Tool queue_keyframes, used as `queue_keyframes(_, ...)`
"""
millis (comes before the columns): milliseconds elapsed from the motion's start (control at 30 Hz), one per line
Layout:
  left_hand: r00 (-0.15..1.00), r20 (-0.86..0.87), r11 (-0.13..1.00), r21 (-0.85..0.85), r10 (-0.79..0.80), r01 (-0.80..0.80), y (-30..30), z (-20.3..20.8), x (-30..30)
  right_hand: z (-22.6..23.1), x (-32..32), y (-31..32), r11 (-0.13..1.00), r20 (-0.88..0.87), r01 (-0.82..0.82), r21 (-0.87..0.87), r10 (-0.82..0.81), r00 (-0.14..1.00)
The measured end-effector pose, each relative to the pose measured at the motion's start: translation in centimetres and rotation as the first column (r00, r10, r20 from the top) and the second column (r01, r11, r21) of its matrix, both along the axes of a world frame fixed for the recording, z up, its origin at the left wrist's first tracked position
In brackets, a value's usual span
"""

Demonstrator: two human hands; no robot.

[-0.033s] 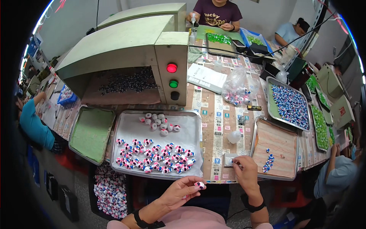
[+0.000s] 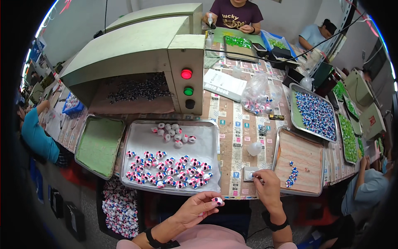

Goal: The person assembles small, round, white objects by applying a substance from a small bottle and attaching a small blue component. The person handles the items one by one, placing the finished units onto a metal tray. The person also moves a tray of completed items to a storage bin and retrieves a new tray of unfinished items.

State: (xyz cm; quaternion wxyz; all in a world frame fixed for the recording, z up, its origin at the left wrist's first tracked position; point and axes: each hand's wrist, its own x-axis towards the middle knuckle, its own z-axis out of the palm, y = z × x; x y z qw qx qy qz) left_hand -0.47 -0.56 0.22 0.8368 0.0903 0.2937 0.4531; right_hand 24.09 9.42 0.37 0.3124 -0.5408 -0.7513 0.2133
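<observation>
My left hand [image 2: 203,208] pinches a small white bead-like figure head [image 2: 217,201] with dark eye spots, just off the table's near edge. Over a small white square pad [image 2: 249,174], my right hand [image 2: 267,185] has its fingertips pressed together; what they hold, if anything, is too small to make out. Left of it, a lined metal tray [image 2: 141,137] carries rows of similar pink, white and blue heads [image 2: 168,172] and a group of plainer white pieces [image 2: 172,133]. To the right, small blue-and-white pieces [image 2: 292,177] lie on a paper-lined tray [image 2: 304,159].
A pale machine [image 2: 185,54] with a wide opening stands behind the trays. A white bottle [image 2: 254,149], a plastic bag of pieces [image 2: 259,96] and a notebook [image 2: 226,85] lie beyond my hands. Below the table sits a full bin [image 2: 120,207]. Co-workers sit around.
</observation>
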Motion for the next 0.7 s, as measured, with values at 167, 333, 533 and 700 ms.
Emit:
queue_keyframes(167, 1.000, 0.017, 0.999, -0.023, -0.023, 0.023, 0.2, -0.1, 0.2, 2.5, -1.0, -2.0, 0.984, -0.224, -0.053, -0.169, 0.014, 0.974)
queue_keyframes(333, 1.000, 0.005, 1.000, -0.023, -0.018, 0.018, 0.3, 0.0, 0.7, 3.4, -2.4, -4.5, 0.894, -0.542, -0.265, -0.361, 0.030, 0.840)
queue_keyframes(533, 0.999, -0.015, 0.999, -0.011, -0.046, 0.046, 0.3, -0.1, 0.8, 2.7, -3.6, -5.7, 0.830, -0.685, -0.366, -0.421, -0.026, 0.728)
queue_keyframes(700, 0.996, -0.063, 0.998, -0.011, -0.062, 0.061, 0.4, 0.0, 0.9, 2.5, -3.6, -5.7, 0.803, -0.664, -0.382, -0.458, -0.024, 0.747)
